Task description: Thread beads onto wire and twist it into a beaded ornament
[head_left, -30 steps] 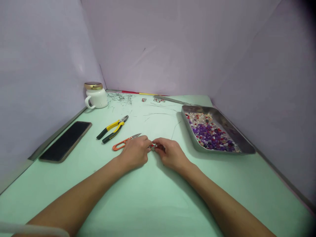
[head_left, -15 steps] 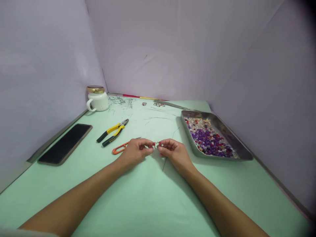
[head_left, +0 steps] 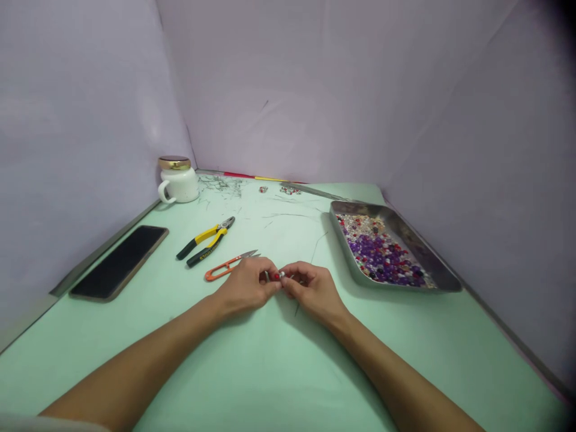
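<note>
Drawn closer together, left hand (head_left: 247, 285) and right hand (head_left: 316, 293) pinch beads (head_left: 282, 275) that a loosened grip could drop.

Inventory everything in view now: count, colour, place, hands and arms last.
Phone: one, dark, far left
Lidded mug: one, white, back left
Pliers: one pair, yellow and black, left
Snips: one pair, orange, right of pliers
Wire clippings: many, dark, beside mug
Beaded pieces: several, silver and red, back
Wire bundle: one, grey, back
Loose wires: several, dark, mid-table
Strip: one, red and yellow, back
Tray: one, metallic grey, right
Tray beads: uncountable, mostly purple, red and pale, in tray
Held beads: count unclear, red and white, centre
Table: one, pale green, beneath
Walls: three, pale lilac, around table
Blurred edge: one, whitish, bottom left
Left hand: one, bare, at held beads
Right hand: one, bare, at held beads
Forearms: two, bare, foreground
</note>
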Action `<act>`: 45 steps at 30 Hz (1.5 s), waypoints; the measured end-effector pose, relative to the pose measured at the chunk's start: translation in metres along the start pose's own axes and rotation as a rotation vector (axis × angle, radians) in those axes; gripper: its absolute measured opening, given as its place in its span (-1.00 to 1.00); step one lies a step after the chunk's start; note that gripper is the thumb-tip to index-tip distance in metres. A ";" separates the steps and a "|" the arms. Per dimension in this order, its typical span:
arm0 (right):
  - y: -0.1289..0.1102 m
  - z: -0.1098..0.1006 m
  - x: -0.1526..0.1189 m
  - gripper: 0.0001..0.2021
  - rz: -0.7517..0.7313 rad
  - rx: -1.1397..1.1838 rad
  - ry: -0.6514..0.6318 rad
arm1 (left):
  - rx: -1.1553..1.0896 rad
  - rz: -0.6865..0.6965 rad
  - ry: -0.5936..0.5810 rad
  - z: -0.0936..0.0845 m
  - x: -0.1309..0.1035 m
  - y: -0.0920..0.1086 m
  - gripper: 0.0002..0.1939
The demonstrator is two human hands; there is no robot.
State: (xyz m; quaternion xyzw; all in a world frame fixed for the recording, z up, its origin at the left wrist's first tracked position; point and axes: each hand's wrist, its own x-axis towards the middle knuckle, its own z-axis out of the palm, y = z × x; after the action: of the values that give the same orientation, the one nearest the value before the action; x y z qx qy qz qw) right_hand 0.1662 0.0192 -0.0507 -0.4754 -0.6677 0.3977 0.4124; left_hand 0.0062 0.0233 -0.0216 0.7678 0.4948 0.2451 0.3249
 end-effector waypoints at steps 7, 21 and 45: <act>-0.007 0.001 -0.001 -0.90 -0.066 -0.282 0.033 | 0.211 0.015 0.110 0.004 0.003 -0.004 -0.89; -0.004 -0.007 0.005 -0.93 0.041 -0.180 -0.029 | 0.022 -0.013 0.029 -0.001 0.005 -0.011 -0.89; -0.002 -0.002 0.002 -0.88 0.157 0.101 -0.126 | 0.149 0.034 0.060 -0.003 0.005 -0.007 -0.87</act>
State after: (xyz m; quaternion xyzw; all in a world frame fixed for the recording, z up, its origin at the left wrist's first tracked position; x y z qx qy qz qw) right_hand 0.1668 0.0210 -0.0479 -0.4790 -0.6318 0.4911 0.3607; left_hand 0.0018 0.0303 -0.0243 0.7904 0.5081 0.2358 0.2479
